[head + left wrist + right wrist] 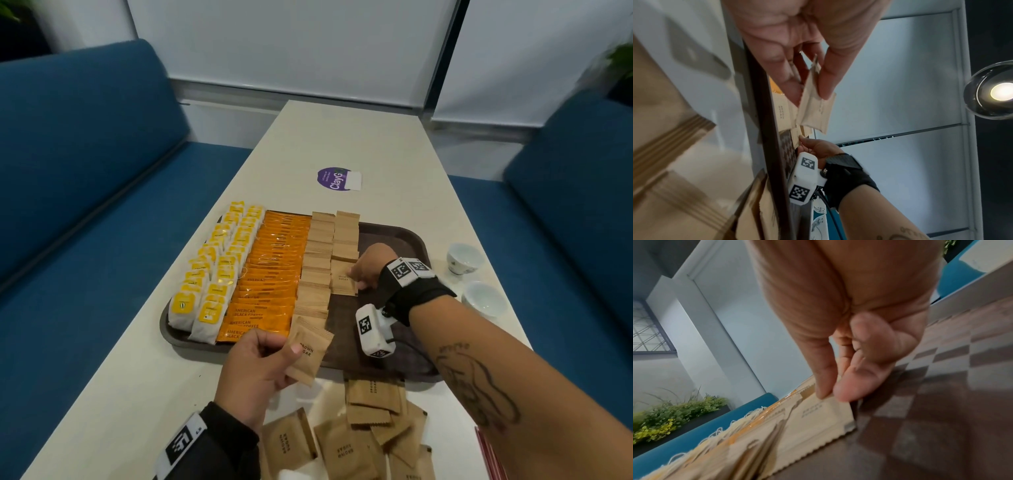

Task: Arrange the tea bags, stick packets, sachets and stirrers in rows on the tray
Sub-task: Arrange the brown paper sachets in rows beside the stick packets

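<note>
While loose brown sugar sachets (356, 442) lay at bottom centre, left hand (255, 373) pinched spare sachets (310, 353) over tray (411, 246) near edge, likely feeding right. Right hand (368, 265), centre frame, pinched newest sachet (342, 279) onto second sachet row, likely squaring overlap. Tea bags (212, 270), orange stick packets (270, 274) left. White table (342, 137), blue benches (85, 137) beyond.
</note>
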`<control>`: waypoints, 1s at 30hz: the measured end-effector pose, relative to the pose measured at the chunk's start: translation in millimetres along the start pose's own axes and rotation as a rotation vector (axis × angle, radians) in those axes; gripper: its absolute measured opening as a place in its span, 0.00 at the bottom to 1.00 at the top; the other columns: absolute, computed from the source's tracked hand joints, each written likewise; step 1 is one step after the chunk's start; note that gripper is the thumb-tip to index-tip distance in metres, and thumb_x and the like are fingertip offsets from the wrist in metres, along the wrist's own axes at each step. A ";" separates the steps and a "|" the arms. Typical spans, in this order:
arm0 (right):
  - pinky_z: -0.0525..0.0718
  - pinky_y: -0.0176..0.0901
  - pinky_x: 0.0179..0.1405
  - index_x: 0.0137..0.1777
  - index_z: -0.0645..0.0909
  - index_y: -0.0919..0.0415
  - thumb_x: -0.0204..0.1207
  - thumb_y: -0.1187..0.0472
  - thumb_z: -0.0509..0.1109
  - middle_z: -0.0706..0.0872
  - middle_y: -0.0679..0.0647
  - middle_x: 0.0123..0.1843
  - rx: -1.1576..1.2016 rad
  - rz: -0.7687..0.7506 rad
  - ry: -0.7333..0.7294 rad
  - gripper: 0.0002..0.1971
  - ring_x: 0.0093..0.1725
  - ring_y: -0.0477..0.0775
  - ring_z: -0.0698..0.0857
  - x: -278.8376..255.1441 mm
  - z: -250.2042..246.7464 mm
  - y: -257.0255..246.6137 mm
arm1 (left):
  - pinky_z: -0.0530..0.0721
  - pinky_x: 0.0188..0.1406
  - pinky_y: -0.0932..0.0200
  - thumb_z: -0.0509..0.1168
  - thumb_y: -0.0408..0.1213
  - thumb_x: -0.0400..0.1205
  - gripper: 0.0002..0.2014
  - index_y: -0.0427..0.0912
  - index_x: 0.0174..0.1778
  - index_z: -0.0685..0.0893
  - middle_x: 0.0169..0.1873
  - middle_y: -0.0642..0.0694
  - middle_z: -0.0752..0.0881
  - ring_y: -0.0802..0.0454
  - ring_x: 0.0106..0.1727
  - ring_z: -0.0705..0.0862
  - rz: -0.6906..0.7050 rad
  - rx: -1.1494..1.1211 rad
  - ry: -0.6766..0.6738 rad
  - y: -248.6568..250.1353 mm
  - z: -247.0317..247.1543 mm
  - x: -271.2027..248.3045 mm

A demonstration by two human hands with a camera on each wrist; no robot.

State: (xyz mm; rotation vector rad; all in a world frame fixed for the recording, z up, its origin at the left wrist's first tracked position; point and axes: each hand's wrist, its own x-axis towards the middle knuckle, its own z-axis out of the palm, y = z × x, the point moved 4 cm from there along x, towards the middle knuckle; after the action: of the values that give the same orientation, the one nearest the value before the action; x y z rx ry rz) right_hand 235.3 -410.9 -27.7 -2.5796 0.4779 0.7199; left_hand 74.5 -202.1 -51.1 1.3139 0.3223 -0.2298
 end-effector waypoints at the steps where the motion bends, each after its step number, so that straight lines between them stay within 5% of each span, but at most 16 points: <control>1: 0.74 0.35 0.27 0.36 0.76 0.61 0.80 0.53 0.67 0.80 0.49 0.29 -0.002 0.021 0.011 0.14 0.26 0.42 0.77 -0.7 1.3 2.5 | 0.84 0.36 0.47 0.68 0.22 0.74 0.08 0.37 0.38 0.76 0.41 0.36 0.87 0.40 0.42 0.87 -0.003 -0.012 -0.001 0.4 1.6 -0.3; 5: 0.84 0.43 0.43 0.43 0.81 0.64 0.75 0.52 0.73 0.85 0.54 0.35 0.201 -0.037 0.134 0.14 0.33 0.50 0.82 -11.2 -4.8 10.0 | 0.85 0.31 0.52 0.67 0.21 0.75 0.09 0.37 0.38 0.74 0.39 0.37 0.87 0.43 0.39 0.88 0.001 -0.056 -0.006 3.9 5.8 -3.8; 7: 0.83 0.42 0.37 0.44 0.81 0.63 0.75 0.52 0.73 0.83 0.54 0.35 0.366 -0.142 0.173 0.12 0.32 0.50 0.81 -35.2 -10.0 13.4 | 0.84 0.30 0.52 0.67 0.22 0.75 0.08 0.37 0.38 0.75 0.39 0.37 0.87 0.44 0.37 0.88 0.008 -0.068 0.000 6.2 7.3 -5.7; 12: 0.76 0.34 0.29 0.48 0.82 0.61 0.72 0.51 0.76 0.83 0.49 0.34 0.501 -0.377 -0.033 0.14 0.27 0.42 0.79 -110.6 -0.5 21.9 | 0.86 0.23 0.56 0.65 0.22 0.76 0.08 0.37 0.38 0.73 0.41 0.34 0.86 0.42 0.37 0.88 0.031 -0.158 -0.035 14.1 22.2 -14.3; 17: 0.81 0.38 0.40 0.42 0.82 0.58 0.70 0.59 0.77 0.87 0.50 0.38 0.655 -0.432 -0.215 0.06 0.35 0.44 0.83 -156.2 28.3 37.5 | 0.85 0.21 0.59 0.64 0.22 0.77 0.08 0.37 0.38 0.72 0.42 0.34 0.85 0.44 0.35 0.87 0.076 -0.193 -0.071 19.8 41.9 -29.8; 21: 0.74 0.33 0.20 0.42 0.79 0.62 0.74 0.69 0.72 0.86 0.56 0.33 0.973 -0.409 -0.294 0.04 0.25 0.46 0.82 -166.8 49.8 45.2 | 0.87 0.23 0.56 0.63 0.22 0.78 0.08 0.37 0.37 0.73 0.41 0.36 0.85 0.45 0.36 0.87 0.096 -0.203 -0.078 19.0 49.0 -36.1; 25: 0.69 0.29 0.14 0.43 0.79 0.63 0.78 0.67 0.68 0.86 0.55 0.31 1.048 -0.334 -0.195 0.03 0.22 0.43 0.79 -156.9 46.7 49.4 | 0.86 0.32 0.57 0.64 0.24 0.79 0.06 0.40 0.43 0.76 0.45 0.41 0.83 0.48 0.42 0.85 0.087 -0.103 -0.057 15.2 44.0 -37.7; 30: 0.68 0.30 0.13 0.43 0.79 0.64 0.78 0.65 0.70 0.81 0.56 0.29 0.852 -0.244 0.059 0.04 0.15 0.41 0.73 -122.3 11.7 47.5 | 0.83 0.37 0.53 0.64 0.25 0.80 0.07 0.43 0.47 0.80 0.43 0.43 0.82 0.48 0.43 0.84 0.115 0.066 -0.021 12.9 19.0 -37.3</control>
State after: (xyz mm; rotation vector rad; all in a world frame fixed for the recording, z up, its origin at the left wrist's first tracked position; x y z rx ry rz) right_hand 111.5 -420.2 16.5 -1.8084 0.3677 0.2596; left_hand 46.1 -218.0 -21.9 1.3900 0.2225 -0.1582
